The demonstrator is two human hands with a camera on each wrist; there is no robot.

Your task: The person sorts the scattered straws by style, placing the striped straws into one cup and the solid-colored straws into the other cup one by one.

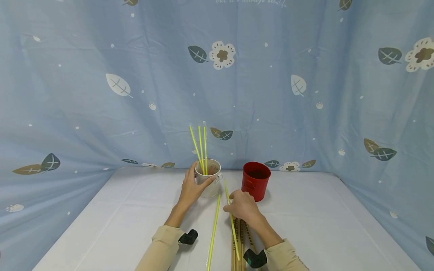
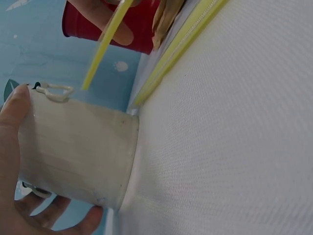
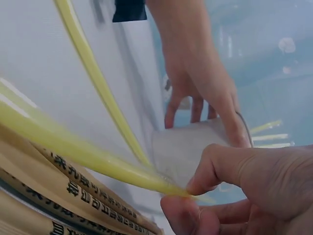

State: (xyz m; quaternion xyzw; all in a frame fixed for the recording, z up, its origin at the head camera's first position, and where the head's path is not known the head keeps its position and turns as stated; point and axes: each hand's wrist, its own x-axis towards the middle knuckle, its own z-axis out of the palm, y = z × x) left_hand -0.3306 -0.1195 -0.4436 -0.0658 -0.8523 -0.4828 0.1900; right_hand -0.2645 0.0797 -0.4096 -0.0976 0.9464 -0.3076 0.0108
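Nearest you: slim brown printed packets [image 1: 242, 248] beside a thin yellow stick [image 1: 214, 233]; your right hand [image 1: 243, 206] pinches a second yellow stick [image 1: 235, 241] above the packets, left hand [image 1: 191, 190] grips the cream cylindrical bucket [image 1: 210, 191] holding three yellow sticks [image 1: 201, 146]

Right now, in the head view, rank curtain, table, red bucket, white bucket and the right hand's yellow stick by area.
1. Curtain
2. Table
3. Red bucket, white bucket: too alike to rank
4. Yellow stick
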